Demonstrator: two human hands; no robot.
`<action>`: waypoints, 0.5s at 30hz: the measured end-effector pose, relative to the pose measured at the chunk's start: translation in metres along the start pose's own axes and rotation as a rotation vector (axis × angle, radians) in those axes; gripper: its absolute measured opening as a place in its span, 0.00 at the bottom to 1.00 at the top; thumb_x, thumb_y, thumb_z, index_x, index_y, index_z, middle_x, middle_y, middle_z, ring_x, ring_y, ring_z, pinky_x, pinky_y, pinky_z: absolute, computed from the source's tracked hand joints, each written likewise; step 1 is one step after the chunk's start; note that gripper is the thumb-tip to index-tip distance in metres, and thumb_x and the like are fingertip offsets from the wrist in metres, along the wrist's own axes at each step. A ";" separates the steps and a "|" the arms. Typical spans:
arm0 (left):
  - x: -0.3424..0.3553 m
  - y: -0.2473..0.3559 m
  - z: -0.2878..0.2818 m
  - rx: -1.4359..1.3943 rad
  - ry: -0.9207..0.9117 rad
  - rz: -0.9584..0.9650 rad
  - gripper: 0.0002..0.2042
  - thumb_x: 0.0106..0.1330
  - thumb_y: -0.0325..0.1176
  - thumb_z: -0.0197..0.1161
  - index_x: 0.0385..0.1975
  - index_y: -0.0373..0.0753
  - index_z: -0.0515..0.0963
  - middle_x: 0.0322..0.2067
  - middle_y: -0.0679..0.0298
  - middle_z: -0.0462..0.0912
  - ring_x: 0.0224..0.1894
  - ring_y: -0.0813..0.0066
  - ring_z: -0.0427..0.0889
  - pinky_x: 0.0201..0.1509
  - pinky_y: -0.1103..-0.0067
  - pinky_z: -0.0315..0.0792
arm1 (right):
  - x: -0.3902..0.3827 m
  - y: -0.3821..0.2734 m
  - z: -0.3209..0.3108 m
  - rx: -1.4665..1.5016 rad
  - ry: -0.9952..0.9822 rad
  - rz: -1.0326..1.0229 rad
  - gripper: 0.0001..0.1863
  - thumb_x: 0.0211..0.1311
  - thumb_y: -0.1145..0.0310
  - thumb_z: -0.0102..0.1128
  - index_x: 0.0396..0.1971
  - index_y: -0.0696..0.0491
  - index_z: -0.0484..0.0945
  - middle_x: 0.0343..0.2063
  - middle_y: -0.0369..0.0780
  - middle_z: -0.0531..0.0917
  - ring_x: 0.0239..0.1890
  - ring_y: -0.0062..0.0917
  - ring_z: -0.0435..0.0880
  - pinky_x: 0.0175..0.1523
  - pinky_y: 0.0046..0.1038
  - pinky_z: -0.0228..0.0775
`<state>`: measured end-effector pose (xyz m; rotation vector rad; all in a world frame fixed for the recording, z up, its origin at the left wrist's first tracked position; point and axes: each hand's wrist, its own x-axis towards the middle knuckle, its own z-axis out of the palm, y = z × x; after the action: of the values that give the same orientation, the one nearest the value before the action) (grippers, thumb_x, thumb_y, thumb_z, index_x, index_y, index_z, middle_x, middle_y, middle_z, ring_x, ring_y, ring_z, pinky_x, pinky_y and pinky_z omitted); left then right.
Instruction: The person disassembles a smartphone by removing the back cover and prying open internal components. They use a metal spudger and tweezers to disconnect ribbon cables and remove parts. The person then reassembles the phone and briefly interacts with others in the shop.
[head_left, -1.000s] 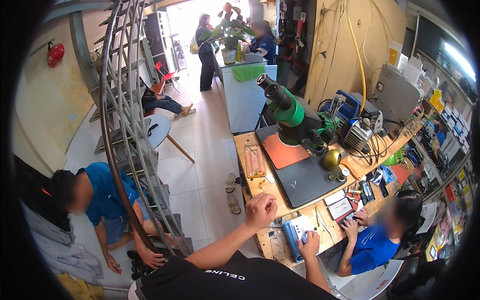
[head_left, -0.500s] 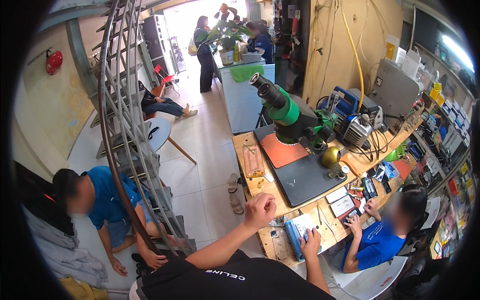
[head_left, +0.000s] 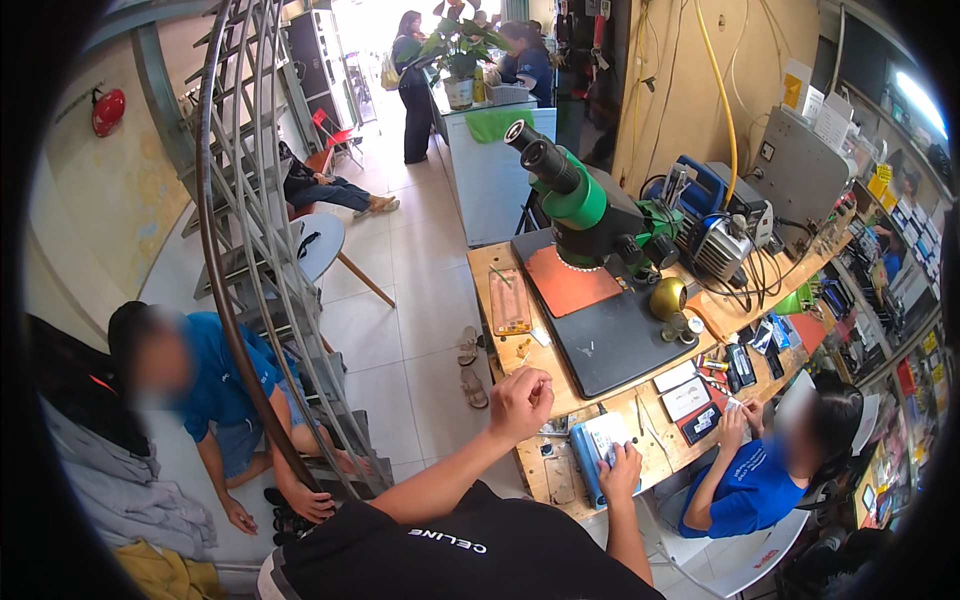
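My left hand (head_left: 522, 403) is raised over the near left edge of the wooden workbench (head_left: 534, 484), with its fingers curled in. Whatever is inside the fingers, if anything, is hidden. My right hand (head_left: 620, 470) grips the right side of a blue box-shaped device with a pale top (head_left: 592, 447). A small black knob (head_left: 634, 441) shows close to those fingertips. Left of the device, a clear phone-shaped piece (head_left: 558, 482) lies on the bench. Tweezer-like thin tools (head_left: 652, 428) lie to the right of the device.
A green and black microscope (head_left: 585, 205) stands on a black mat (head_left: 618, 345) with an orange pad. To my right a seated co-worker (head_left: 760, 475) handles a small white thing above an opened phone (head_left: 699, 424). At left, another person (head_left: 245, 375) crouches under a metal spiral stair (head_left: 285, 260).
The view has tilted slightly. My left hand stays curled, and my right hand remains at the device with its fingers shifted. The co-worker's hands have risen off the phone, now around a small white thing.
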<state>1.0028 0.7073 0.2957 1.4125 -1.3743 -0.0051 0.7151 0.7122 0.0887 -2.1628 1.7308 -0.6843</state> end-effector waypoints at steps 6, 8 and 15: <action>0.001 0.000 -0.002 0.017 0.000 0.019 0.02 0.65 0.25 0.69 0.33 0.40 0.83 0.25 0.62 0.81 0.23 0.66 0.83 0.28 0.70 0.75 | -0.004 -0.011 0.002 -0.085 0.027 0.062 0.31 0.52 0.70 0.82 0.59 0.52 0.84 0.61 0.56 0.74 0.64 0.53 0.72 0.69 0.50 0.65; 0.000 0.001 -0.002 0.021 -0.007 0.020 0.02 0.65 0.25 0.69 0.33 0.40 0.82 0.26 0.62 0.81 0.23 0.66 0.83 0.29 0.70 0.75 | -0.003 -0.013 0.000 -0.089 0.022 0.058 0.30 0.52 0.70 0.82 0.58 0.52 0.84 0.59 0.56 0.75 0.62 0.52 0.73 0.68 0.50 0.66; 0.001 0.002 -0.001 0.012 -0.007 0.003 0.03 0.64 0.25 0.69 0.33 0.40 0.82 0.26 0.63 0.82 0.24 0.66 0.83 0.29 0.70 0.76 | 0.003 -0.016 -0.005 -0.067 -0.030 0.118 0.30 0.51 0.71 0.83 0.57 0.53 0.84 0.55 0.55 0.75 0.60 0.51 0.73 0.68 0.48 0.67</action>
<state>1.0028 0.7081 0.2978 1.4215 -1.3846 0.0002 0.7260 0.7130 0.1017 -2.0828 1.8730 -0.5684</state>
